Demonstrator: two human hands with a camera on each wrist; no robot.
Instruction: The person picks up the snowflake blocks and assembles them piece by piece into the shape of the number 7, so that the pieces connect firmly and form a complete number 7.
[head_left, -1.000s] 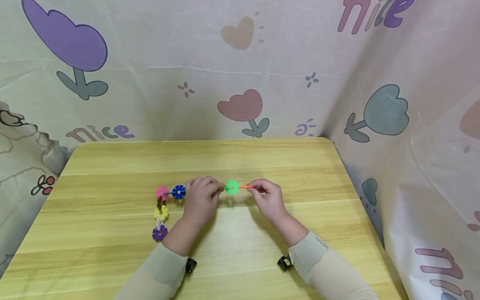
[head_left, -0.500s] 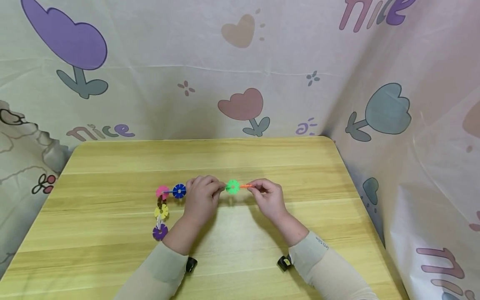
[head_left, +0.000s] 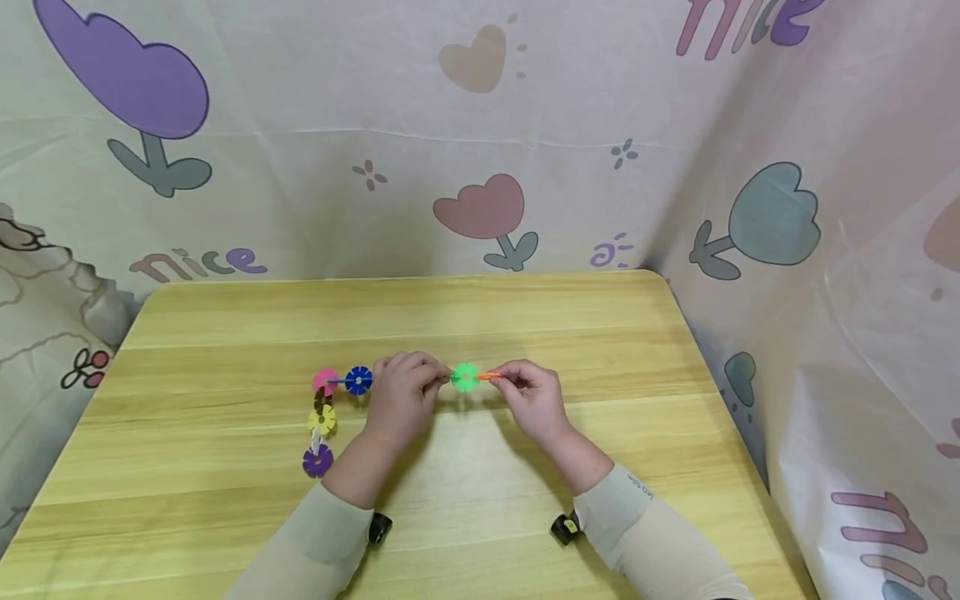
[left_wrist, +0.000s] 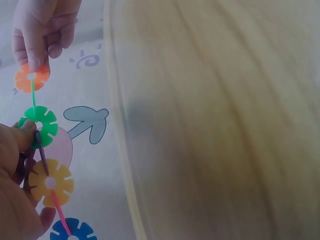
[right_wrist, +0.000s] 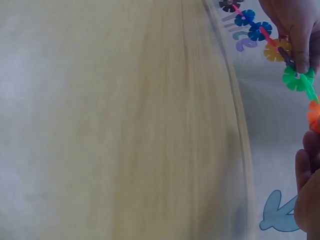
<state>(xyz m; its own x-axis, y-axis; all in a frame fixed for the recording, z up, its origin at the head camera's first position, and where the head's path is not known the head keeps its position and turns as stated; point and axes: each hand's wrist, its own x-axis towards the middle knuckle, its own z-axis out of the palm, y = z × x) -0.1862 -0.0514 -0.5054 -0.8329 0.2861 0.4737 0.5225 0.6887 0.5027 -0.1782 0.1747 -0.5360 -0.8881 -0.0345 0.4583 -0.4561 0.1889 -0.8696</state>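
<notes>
A chain of slotted snowflake discs runs between my hands and bends down toward me at its left end. My left hand (head_left: 405, 396) pinches the chain at a green disc (left_wrist: 46, 126), its thumb on the disc. At the chain's right end, my right hand (head_left: 538, 400) pinches an orange disc (left_wrist: 31, 80), seen nearly edge-on in the head view. A light green disc (left_wrist: 33, 95) stands edge-on between green and orange. Left of my left hand lie a blue disc (head_left: 358, 381), a pink disc (head_left: 325, 382), a yellow disc (head_left: 322, 420) and a purple disc (head_left: 318, 460). My left hand hides the chain's middle from the head view.
The wooden table (head_left: 225, 517) reaches back to a printed cloth backdrop (head_left: 315, 83), with more cloth at both sides. Black wrist cameras (head_left: 380, 527) hang at the cuffs of both sleeves.
Both hands keep their hold on the chain. The right hand has shifted very slightly left, and the orange disc looks a little more tilted. The head view has moved slightly.
</notes>
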